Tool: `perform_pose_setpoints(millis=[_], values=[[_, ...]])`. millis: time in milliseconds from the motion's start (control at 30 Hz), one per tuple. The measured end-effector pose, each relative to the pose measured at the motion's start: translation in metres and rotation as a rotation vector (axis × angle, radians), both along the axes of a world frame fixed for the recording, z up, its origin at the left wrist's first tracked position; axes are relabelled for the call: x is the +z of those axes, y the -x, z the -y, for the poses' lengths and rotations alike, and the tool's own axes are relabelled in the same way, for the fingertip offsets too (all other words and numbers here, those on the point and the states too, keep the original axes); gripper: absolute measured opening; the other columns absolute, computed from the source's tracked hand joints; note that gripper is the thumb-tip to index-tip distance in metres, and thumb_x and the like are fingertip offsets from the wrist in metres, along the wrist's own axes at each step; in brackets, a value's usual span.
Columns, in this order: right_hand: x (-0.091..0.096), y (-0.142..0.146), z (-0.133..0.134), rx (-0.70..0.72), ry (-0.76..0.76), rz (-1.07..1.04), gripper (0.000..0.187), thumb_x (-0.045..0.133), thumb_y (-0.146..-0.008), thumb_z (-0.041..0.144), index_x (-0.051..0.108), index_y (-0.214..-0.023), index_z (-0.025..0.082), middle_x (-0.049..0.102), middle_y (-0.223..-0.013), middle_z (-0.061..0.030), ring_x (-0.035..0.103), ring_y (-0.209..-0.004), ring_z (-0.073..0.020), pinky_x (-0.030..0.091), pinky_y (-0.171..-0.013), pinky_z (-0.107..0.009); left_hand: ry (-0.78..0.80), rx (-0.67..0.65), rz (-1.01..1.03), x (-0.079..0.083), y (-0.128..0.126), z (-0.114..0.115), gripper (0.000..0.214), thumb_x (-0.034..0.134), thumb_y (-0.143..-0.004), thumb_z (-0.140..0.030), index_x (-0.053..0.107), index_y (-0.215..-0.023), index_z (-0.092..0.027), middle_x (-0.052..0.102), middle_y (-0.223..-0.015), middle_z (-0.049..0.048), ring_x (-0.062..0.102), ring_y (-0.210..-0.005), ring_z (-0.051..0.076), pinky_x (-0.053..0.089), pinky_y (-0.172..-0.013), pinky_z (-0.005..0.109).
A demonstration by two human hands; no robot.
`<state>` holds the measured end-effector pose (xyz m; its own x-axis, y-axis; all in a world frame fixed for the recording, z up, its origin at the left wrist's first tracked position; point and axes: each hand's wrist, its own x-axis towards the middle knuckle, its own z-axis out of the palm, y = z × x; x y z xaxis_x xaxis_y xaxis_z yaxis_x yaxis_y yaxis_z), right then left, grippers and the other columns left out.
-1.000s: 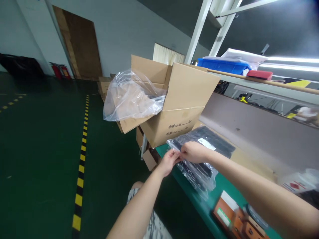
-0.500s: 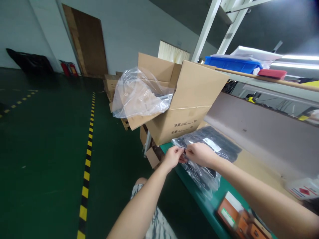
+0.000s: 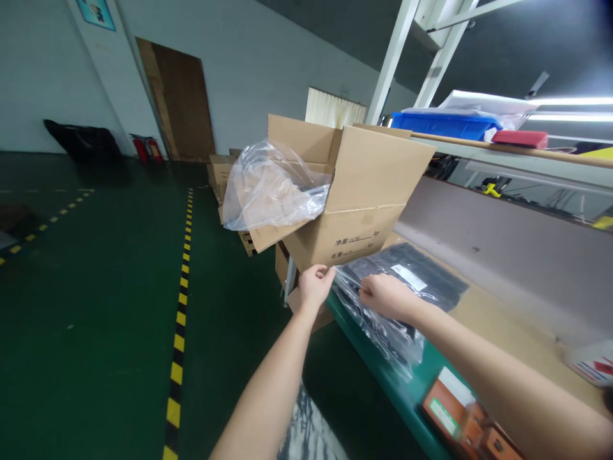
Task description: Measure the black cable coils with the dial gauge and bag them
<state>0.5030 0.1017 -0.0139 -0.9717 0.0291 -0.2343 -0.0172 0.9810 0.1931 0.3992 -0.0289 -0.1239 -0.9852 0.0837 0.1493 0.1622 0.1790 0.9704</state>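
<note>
A clear plastic bag (image 3: 407, 281) with flat black items inside lies on the workbench, its open end hanging over the green front edge. My left hand (image 3: 315, 285) pinches the bag's near corner by the cardboard box. My right hand (image 3: 385, 296) grips the bag's edge a little to the right, fingers closed on the film. The film is stretched between the two hands. A white label (image 3: 414, 277) shows on the black contents.
An open cardboard box (image 3: 357, 198) lined with a loose clear bag (image 3: 272, 188) stands at the bench's left end. Orange boxes (image 3: 460, 421) sit at the near edge. A shelf above carries a blue bin (image 3: 440, 124). The green floor has a yellow-black stripe (image 3: 179, 326).
My hands, pinched close together on the bag's edge before, have drawn apart: the left moved up and left toward the box, spreading the bag's edge.
</note>
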Motion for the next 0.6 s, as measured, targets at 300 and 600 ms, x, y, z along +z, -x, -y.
perform_pose_setpoints(millis=[300,600], values=[[0.004,0.004,-0.001,0.007,0.037,0.011,0.025,0.06,-0.099,0.034,0.063,-0.116,0.016,0.067,-0.114,-0.0075,0.067,-0.096,-0.0206,0.058,-0.084,-0.04,-0.049,-0.266,-0.092,-0.004,-0.085,-0.002,0.022,0.061,-0.078,-0.013,0.061,-0.098,-0.022,0.052,-0.066,-0.0055,0.056,-0.064,0.015,0.045,-0.065,0.025],[0.011,0.004,-0.006,0.029,0.102,0.036,0.026,0.06,-0.099,0.034,0.063,-0.117,0.016,0.066,-0.115,-0.0075,0.067,-0.097,-0.0208,0.058,-0.084,-0.04,-0.126,-0.426,0.034,0.008,-0.107,-0.016,0.028,0.056,-0.077,-0.008,0.054,-0.101,-0.021,0.054,-0.068,-0.0052,0.052,-0.062,0.014,0.042,-0.061,0.025]])
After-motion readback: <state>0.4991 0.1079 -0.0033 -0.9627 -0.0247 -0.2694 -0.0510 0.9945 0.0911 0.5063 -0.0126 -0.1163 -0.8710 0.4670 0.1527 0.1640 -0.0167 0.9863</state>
